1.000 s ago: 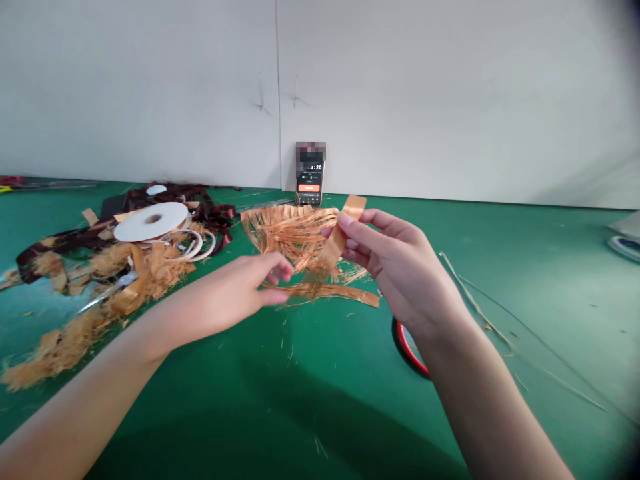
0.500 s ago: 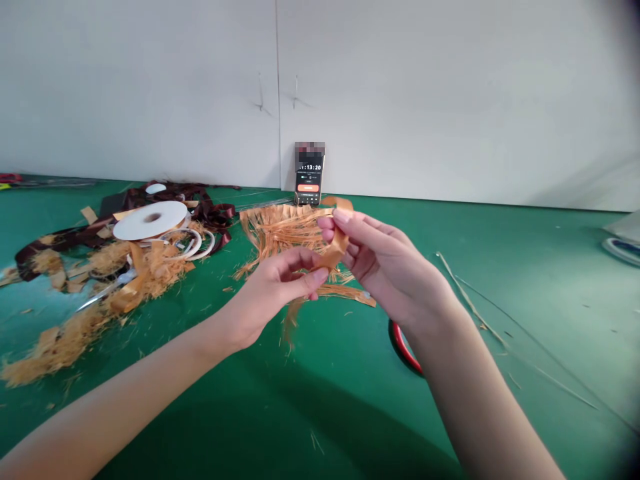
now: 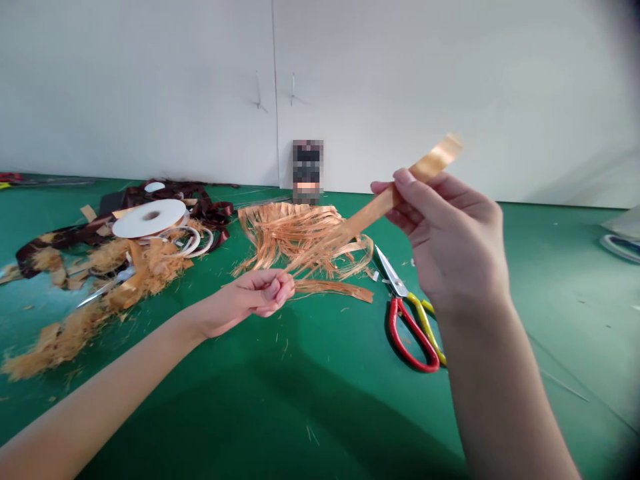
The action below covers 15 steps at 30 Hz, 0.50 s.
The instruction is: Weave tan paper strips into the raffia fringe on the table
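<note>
Golden ribbon (image 3: 377,208) is stretched on a slant above the green table (image 3: 225,413), its frayed end low toward the left and its smooth end raised toward the right. The frayed threads are pinched in the curled fingers of the left hand (image 3: 265,293); the smooth part is gripped between thumb and fingers by the right hand (image 3: 445,223), with a tip projecting beyond them. Under the ribbon, a fringed pile (image 3: 275,217) is spread on the table, and a loose strip (image 3: 350,289) is laid along its near side. Scissors (image 3: 399,287) with red and yellow handles are placed to the right, partly hidden by the right arm (image 3: 505,393). On the left, a white spool (image 3: 170,212) is surrounded by golden fluff (image 3: 45,350) and dark ribbon (image 3: 33,258). At the far side, a phone (image 3: 306,175) is leaned against the white wall (image 3: 400,80).
</note>
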Each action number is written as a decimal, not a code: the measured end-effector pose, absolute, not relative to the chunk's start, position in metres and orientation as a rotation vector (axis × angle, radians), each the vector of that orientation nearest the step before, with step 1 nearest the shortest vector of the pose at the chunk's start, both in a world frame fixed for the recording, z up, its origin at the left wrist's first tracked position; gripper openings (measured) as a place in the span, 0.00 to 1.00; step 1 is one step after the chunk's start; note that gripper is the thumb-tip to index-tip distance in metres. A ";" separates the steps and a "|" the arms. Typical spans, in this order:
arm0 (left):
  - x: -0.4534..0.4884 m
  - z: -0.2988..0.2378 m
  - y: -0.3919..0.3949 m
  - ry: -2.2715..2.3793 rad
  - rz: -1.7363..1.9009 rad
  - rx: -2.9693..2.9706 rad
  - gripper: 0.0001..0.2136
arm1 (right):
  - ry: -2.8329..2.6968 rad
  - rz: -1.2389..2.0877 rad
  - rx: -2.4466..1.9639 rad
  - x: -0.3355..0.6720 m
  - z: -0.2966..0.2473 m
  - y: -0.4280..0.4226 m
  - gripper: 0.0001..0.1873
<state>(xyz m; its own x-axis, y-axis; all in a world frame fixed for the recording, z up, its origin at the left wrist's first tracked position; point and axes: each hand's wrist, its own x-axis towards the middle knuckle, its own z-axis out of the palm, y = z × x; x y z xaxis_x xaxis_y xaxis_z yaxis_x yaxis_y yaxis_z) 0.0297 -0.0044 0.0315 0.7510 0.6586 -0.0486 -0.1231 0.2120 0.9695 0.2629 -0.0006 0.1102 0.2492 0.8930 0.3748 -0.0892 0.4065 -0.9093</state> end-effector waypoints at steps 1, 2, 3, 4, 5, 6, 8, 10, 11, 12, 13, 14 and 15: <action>0.022 0.030 -0.001 0.582 0.496 1.334 0.15 | -1.110 0.797 -0.901 0.265 0.111 -0.001 0.03; 0.015 0.028 0.002 0.636 0.384 1.425 0.16 | -1.108 0.780 -0.889 0.267 0.113 -0.002 0.03; 0.008 0.028 0.006 0.682 0.266 1.505 0.16 | -1.105 0.765 -0.882 0.269 0.114 -0.003 0.03; 0.000 0.028 0.010 0.712 0.133 1.575 0.16 | -1.101 0.756 -0.881 0.270 0.116 -0.004 0.02; -0.006 0.029 0.014 0.724 -0.004 1.625 0.15 | -1.100 0.751 -0.886 0.272 0.118 -0.004 0.02; -0.012 0.031 0.017 0.736 -0.137 1.650 0.15 | -1.103 0.753 -0.895 0.273 0.119 -0.005 0.02; -0.021 0.035 0.022 0.770 -0.313 1.667 0.15 | -1.109 0.772 -0.913 0.275 0.122 -0.006 0.03; -0.023 0.043 0.026 0.843 -0.309 1.687 0.16 | -1.124 0.812 -0.932 0.274 0.123 -0.007 0.03; -0.022 0.047 0.027 0.891 -0.243 1.707 0.16 | -1.141 0.841 -0.945 0.273 0.123 -0.007 0.04; -0.018 0.051 0.028 0.940 -0.148 1.728 0.16 | -1.162 0.873 -0.959 0.272 0.122 -0.008 0.04; -0.013 0.056 0.028 0.986 -0.030 1.745 0.16 | -1.191 0.902 -0.974 0.270 0.122 -0.008 0.04; -0.006 0.061 0.027 1.020 0.098 1.754 0.16 | -1.224 0.924 -0.988 0.268 0.121 -0.009 0.04; 0.002 0.066 0.026 1.037 0.241 1.750 0.16 | -1.253 0.941 -1.002 0.266 0.121 -0.010 0.04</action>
<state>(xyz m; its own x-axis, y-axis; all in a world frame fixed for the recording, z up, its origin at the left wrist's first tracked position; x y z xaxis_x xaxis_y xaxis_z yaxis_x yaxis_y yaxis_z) 0.0018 0.0262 0.0658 0.6060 0.7358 -0.3023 0.5264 -0.0860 0.8459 0.2664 -0.0096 0.1210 0.0880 0.9512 0.2958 -0.0186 0.2985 -0.9542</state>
